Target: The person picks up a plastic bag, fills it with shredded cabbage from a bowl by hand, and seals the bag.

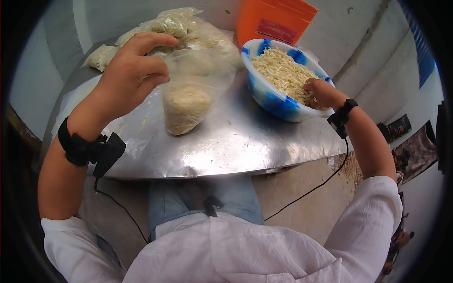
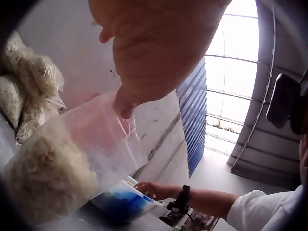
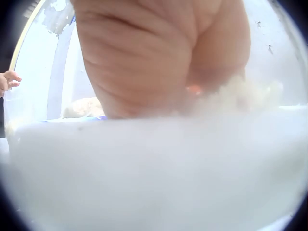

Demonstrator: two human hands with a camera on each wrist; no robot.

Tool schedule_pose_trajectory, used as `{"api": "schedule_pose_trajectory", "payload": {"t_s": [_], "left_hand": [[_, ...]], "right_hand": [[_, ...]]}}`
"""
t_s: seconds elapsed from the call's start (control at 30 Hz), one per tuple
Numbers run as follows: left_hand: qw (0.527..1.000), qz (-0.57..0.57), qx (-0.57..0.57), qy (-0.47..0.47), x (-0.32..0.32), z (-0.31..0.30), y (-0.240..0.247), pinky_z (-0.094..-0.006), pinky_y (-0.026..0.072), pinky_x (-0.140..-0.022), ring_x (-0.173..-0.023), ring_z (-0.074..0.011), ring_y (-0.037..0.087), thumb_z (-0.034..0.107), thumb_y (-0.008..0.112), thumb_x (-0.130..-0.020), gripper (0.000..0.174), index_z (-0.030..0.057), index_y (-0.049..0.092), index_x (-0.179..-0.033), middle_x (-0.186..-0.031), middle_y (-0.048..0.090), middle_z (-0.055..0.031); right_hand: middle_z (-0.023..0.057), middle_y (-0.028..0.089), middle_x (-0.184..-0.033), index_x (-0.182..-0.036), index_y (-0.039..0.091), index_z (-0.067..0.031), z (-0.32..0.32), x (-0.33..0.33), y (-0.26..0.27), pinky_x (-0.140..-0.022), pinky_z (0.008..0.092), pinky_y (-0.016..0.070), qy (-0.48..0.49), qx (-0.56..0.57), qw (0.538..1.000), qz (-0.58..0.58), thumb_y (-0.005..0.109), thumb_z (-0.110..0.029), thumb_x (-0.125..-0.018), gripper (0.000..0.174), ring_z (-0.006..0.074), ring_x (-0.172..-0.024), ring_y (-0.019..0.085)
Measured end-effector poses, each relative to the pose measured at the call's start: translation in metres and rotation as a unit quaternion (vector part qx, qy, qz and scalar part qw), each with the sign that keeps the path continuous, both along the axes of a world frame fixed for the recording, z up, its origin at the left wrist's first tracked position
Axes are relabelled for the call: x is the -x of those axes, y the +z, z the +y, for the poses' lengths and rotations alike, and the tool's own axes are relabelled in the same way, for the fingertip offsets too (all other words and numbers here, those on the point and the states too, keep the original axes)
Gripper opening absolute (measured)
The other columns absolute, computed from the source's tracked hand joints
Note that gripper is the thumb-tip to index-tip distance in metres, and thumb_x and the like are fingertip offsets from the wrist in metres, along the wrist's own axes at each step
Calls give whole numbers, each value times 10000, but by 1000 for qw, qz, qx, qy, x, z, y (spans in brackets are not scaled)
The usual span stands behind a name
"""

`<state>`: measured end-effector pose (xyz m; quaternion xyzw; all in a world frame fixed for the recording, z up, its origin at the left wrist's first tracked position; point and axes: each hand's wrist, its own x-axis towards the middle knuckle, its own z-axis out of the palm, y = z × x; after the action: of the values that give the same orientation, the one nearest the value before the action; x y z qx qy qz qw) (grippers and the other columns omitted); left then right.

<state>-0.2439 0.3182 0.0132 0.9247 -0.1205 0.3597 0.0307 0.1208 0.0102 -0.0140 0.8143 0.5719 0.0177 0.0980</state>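
Note:
My right hand point(image 1: 325, 92) is at the right side of a blue-and-white bowl point(image 1: 271, 104), its bent fingers gripping some of the pale shredded food point(image 1: 283, 73) heaped inside. Its fingertips are partly buried in the shreds. A clear plastic bag point(image 1: 186, 106), filled low down with similar pale food, stands on the metal table left of the bowl. My left hand point(image 1: 130, 73) hovers beside the bag's upper left edge, fingers loosely bent and spread apart. In the left wrist view, one fingertip point(image 2: 126, 111) overlaps the bag's mouth. The white bowl wall point(image 3: 154, 168) fills the lower right wrist view.
Several filled clear bags point(image 1: 174, 23) are piled at the table's back left. An orange container point(image 1: 276, 21) stands behind the bowl against the wall. Flat plastic point(image 1: 137, 118) lies on the left of the table point(image 1: 226, 151). Cables hang from both wrist cameras.

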Motion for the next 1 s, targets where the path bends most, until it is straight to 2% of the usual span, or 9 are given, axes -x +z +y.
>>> {"api": "schedule_pose_trajectory", "payload": {"t_s": [0.27,0.37,0.4,0.57,0.63,0.73,0.83,0.97,1.0], "left_hand": [[1000,-25,-10,0,-2,-6,-2,-374,390,-910,-1094,-298,474,30,650,-707,88,26,563,-696,-1148,543,-97],[999,-34,-25,0,-6,-5,-1,-372,394,-905,-1090,-296,477,37,648,-711,82,24,568,-697,-1140,548,-95],[999,-35,-26,0,-7,-5,-1,-371,396,-902,-1087,-294,479,39,647,-713,79,22,571,-699,-1137,550,-94],[999,-21,-22,17,-12,0,0,-385,369,-936,-1123,-293,453,33,640,-718,70,20,574,-702,-1180,527,-87],[1000,-3,-9,27,-12,2,-1,-399,339,-971,-1159,-294,427,25,634,-723,67,22,569,-704,-1217,507,-83],[999,-7,-10,33,-14,6,-1,-398,339,-971,-1156,-294,426,28,635,-725,62,22,575,-711,-1211,509,-82],[999,-12,-3,38,-14,7,-1,-395,340,-969,-1156,-293,424,32,638,-726,60,24,579,-715,-1209,509,-79],[999,-14,-3,34,-13,11,-1,-384,357,-947,-1135,-288,434,38,640,-730,62,25,580,-718,-1202,511,-75],[999,-15,-2,31,-13,13,-3,-380,364,-937,-1128,-285,437,39,640,-731,62,27,581,-718,-1200,512,-74]], "right_hand": [[163,626,-913,-934,636,-23,-4,-4,3,-777,359,472,2,-55,997,-58,670,-9,-577,359,340,-861,584],[175,631,-912,-953,631,1,6,-2,24,-774,355,479,-9,-102,994,-38,679,-17,-583,374,339,-869,592],[196,631,-921,-970,623,27,7,-4,28,-785,344,480,-25,-175,984,1,679,-24,-601,377,324,-886,604],[225,631,-914,-987,619,36,19,-6,43,-772,336,484,-36,-210,977,6,666,-23,-622,373,320,-849,623],[199,644,-844,-982,617,36,24,-2,51,-742,318,488,-75,-213,972,65,663,-25,-628,362,289,-785,635],[147,654,-793,-967,622,26,29,-4,53,-714,303,489,-60,-243,965,81,657,-21,-638,334,229,-736,636],[106,658,-798,-966,626,16,33,1,59,-715,293,490,-57,-275,951,131,664,-6,-644,325,184,-739,627],[89,653,-810,-973,621,20,36,13,75,-723,288,492,-48,-299,947,102,671,4,-656,321,157,-752,615],[84,641,-852,-1025,597,22,37,13,81,-743,282,487,-56,-299,946,113,667,-11,-682,352,147,-786,599]]}}
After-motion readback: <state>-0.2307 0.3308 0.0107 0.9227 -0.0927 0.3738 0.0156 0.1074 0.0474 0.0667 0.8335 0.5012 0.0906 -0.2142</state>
